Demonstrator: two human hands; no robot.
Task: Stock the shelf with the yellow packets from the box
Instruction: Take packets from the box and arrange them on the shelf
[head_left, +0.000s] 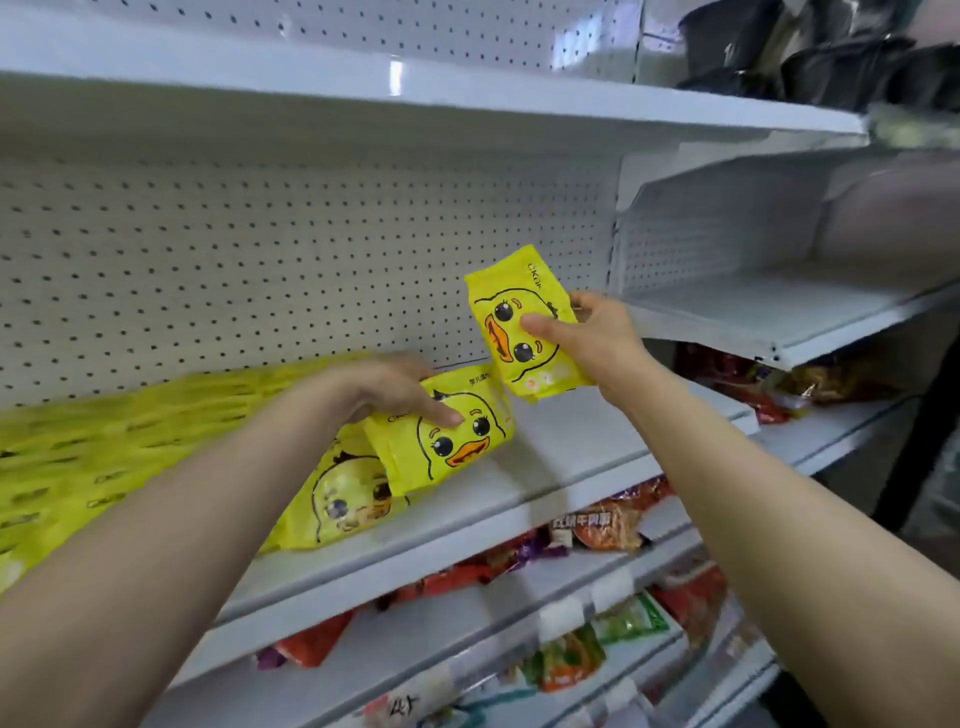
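Yellow packet (524, 325) in right grip (587, 338), second packet (447, 436) under left grip (395, 395).

We face a white metal store rack whose back wall is pegboard (260, 249), dotted with small dark holes. An upper board (415, 98) runs across the top, catching a bright patch of reflected light. To the right a second rack bay (753, 312) stands tilted in our view, its boards bare and white. Far up at the right lie blurred dark packages (810, 57). Below, near us, lower tiers hold red and orange snack bags (608, 525) and green ones (631, 621), with white price strips along the edges.
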